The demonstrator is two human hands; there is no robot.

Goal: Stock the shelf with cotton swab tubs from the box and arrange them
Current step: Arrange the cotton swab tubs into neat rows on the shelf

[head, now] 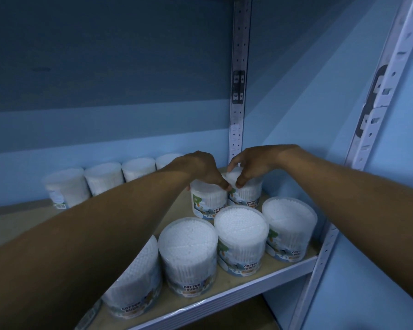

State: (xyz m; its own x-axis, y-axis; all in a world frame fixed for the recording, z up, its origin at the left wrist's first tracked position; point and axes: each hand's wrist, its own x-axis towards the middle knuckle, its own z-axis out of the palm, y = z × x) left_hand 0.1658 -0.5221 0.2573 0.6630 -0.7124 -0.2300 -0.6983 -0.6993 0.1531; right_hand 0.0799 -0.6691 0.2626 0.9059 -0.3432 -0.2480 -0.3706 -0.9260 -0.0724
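Only the head cam here, looking down into the right corner of the shelf.

Both hands are busy in the second row. The left hand is curled over the lid of one cotton swab tub, fingertips gripping the rim. The right hand is doing the same on the tub just beside it, thumb and fingers pinching the lid edge. Those two tubs are touching each other, tucked back near the corner upright.

What could go wrong, in my view: the front row sits right at the shelf lip, and both forearms reach over it. A dragged arm could knock one off the edge. The leftmost front tub is already leaning under the left forearm, so that's the one I'd worry about. Also, lifting by the lid alone might pop it off if it's loose, and then you've got swabs everywhere.

There's a back row against the wall too, blurry.

Writing: the labels read "COTTON BUDS" in dark letters, with a cartoon tree and some blue artwork. Smaller print and any brand name are too small to read. No box in view.
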